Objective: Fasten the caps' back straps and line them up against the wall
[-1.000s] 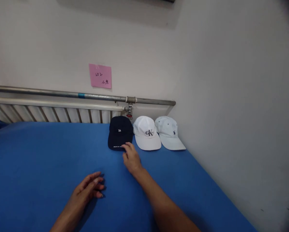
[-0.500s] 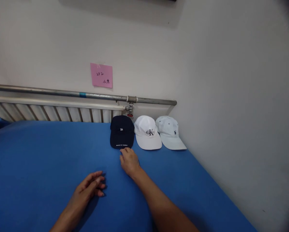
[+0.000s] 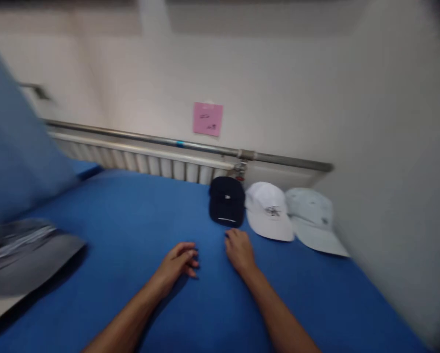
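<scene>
Three caps stand side by side at the back of a blue-covered surface (image 3: 139, 215): a black cap (image 3: 227, 203), a white cap (image 3: 270, 211) with dark lettering, and a pale cap (image 3: 315, 218) at the right end. Just in front of the black cap's brim is my right hand (image 3: 240, 249), its fingers loosely bent and holding nothing; whether the fingertips touch the brim I cannot tell. My left hand (image 3: 177, 264) hovers to the left over the blue cover, empty with fingers apart. At the left edge lies a grey hat or cap (image 3: 28, 260), partly cut off and blurred.
Behind the caps run a metal pipe (image 3: 142, 138) with a valve (image 3: 240, 171) and a white radiator (image 3: 157, 164). A pink note (image 3: 208, 119) hangs on the wall. Blue curtain-like fabric (image 3: 17, 142) hangs at the left, and a wall (image 3: 396, 196) borders the right side.
The view has swung to the left, so the caps appear farther right and the grey headwear and blue fabric have come into sight. Both hands keep nearly the same poses.
</scene>
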Demonstrator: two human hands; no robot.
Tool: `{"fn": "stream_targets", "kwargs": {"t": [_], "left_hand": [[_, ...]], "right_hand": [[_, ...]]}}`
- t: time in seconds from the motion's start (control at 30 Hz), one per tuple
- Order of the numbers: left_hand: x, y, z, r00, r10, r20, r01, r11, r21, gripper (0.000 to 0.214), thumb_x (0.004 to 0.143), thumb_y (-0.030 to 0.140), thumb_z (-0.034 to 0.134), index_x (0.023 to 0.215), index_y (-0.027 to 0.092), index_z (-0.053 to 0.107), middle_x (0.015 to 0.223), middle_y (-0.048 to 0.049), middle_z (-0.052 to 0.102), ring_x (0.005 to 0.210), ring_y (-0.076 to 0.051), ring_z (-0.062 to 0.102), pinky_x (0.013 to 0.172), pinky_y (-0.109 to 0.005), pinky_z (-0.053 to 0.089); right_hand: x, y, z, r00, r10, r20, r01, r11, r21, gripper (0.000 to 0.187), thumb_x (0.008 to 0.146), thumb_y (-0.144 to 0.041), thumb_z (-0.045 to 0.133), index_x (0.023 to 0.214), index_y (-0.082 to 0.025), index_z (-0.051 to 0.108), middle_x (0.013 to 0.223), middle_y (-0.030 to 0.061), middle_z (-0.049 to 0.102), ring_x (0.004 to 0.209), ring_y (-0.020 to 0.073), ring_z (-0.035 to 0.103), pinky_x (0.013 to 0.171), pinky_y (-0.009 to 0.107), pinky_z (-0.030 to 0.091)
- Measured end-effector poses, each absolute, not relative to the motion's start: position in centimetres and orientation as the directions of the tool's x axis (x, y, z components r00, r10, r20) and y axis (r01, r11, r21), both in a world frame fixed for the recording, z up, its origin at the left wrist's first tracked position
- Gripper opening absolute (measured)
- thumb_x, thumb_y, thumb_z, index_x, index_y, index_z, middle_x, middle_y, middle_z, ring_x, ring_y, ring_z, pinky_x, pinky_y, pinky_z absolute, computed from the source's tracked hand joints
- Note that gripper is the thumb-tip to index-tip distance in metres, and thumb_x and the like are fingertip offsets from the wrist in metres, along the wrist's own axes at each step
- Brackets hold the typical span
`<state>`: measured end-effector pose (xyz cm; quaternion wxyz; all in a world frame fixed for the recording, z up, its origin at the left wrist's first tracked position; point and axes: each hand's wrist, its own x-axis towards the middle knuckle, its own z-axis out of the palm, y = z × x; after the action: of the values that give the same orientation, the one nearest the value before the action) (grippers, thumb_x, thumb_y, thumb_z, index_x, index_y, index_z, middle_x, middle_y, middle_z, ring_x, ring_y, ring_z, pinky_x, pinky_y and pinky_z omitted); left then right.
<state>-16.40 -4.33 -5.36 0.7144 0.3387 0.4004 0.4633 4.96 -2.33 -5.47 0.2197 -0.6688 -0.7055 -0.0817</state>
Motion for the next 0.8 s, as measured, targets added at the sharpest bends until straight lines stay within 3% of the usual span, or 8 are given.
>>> {"fn": "stream_targets", "kwargs": {"t": [0.23,0.43,0.67,0.8], "left_hand": [[-22.5,-3.4,-5.8,-0.15,0.947,-0.285,-0.577,0.15,0.803,0.016,0.079,0.004,0.059,0.094,0.009,0.059,0.08,-0.0089,0.065,0.056,-0.015,0.064,0.045,-0.024,0.051],[-30.6,-6.4,-6.4,-0.551,0.764,-0.336,-0.666,-0.16,0.729,0.004,0.091,0.016,0.05,0.087,0.017,0.051,0.085,-0.0052,0.063,0.068,-0.012,0.066,0.062,-0.025,0.056],[-34.8,-7.7,-5.8,-0.69,0.632,-0.354,-0.635,-0.293,0.714,0.025,0.096,0.026,0.043,0.075,0.016,0.051,0.076,-0.003,0.063,0.069,-0.012,0.066,0.069,-0.027,0.055],[-35.5,-6.7,-5.0,-0.714,0.631,-0.303,-0.556,-0.248,0.793,0.025,0.097,0.03,0.046,0.081,0.013,0.057,0.074,-0.0014,0.062,0.068,-0.014,0.064,0.067,-0.032,0.056]], "right_hand": [[5.4,-1.6,-5.5,-0.093,0.878,0.469,0.939,0.234,-0.251,0.031,0.084,-0.02,0.04,0.09,-0.011,0.069,0.094,0.0181,0.068,0.086,0.0315,0.06,0.083,0.049,0.047],[6.1,-1.4,-6.3,-0.085,0.882,0.463,0.955,0.205,-0.215,0.032,0.083,-0.025,0.041,0.091,-0.015,0.071,0.094,0.0126,0.07,0.086,0.0285,0.062,0.083,0.043,0.049],[6.2,-1.1,-6.7,-0.062,0.887,0.458,0.945,0.2,-0.26,0.032,0.081,-0.023,0.042,0.091,-0.015,0.071,0.096,0.0133,0.07,0.086,0.0288,0.061,0.082,0.043,0.049],[6.0,-1.8,-6.2,-0.019,0.877,0.479,0.869,0.251,-0.426,0.026,0.076,-0.023,0.044,0.081,-0.017,0.069,0.09,0.0141,0.068,0.083,0.0302,0.059,0.084,0.049,0.046]]}}
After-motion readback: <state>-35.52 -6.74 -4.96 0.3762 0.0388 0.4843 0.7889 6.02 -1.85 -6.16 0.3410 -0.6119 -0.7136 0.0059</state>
